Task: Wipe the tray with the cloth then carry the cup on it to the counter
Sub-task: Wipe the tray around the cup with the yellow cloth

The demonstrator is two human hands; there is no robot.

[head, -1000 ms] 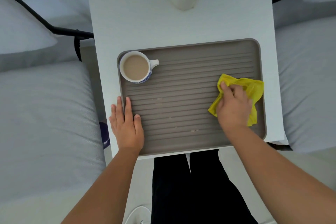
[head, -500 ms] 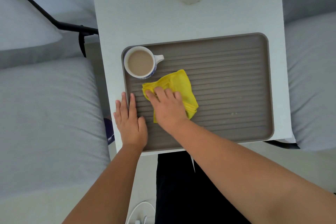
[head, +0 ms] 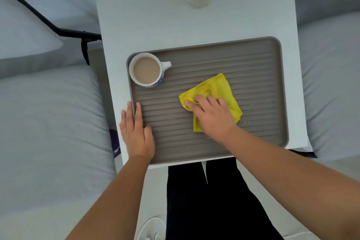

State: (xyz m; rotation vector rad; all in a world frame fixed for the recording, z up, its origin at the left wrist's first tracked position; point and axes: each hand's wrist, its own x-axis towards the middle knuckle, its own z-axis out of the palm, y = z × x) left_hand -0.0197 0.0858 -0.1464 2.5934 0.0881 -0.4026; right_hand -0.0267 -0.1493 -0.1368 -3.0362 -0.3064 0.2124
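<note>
**Inspector:** Position of the items, please.

**Onlooker:** The tray (head: pixel 253 60) lies flat on the white worktop (head: pixel 175 23). The cup (head: pixel 147 70), full of a pale milky drink, stands in the tray's corner at ten o'clock, handle pointing to three o'clock. The cloth (head: pixel 218 87), yellow and crumpled, sits just right of the tray's centre.

**Inspector:** The hands?

**Onlooker:** The right hand (head: pixel 212 115) lies on the cloth, fingers (head: pixel 200 101) spread and slightly bent, pressing it onto the ribs; whether they also bunch the fabric I cannot tell. The left hand (head: pixel 136 130) lies flat over the tray's rim at eight o'clock, fingers straight and close together, holding nothing, seemingly steadying the tray.

**Inspector:** Stage reached?

**Onlooker:** Wiping is under way, in my judgement, and not complete. A few pale specks show on the ribs at about four o'clock from the cloth, close to its edge, and a faint mark lies near the tray's front rim. The ground around the cup cannot be judged clean from here.

**Inspector:** Outstanding?

**Onlooker:** Clearing those specks, putting the cloth aside, then lifting the tray with the cup on it and carrying it off. No counter is in view. The cup is nearly brimful, so I rate the carry a spill risk.
</note>
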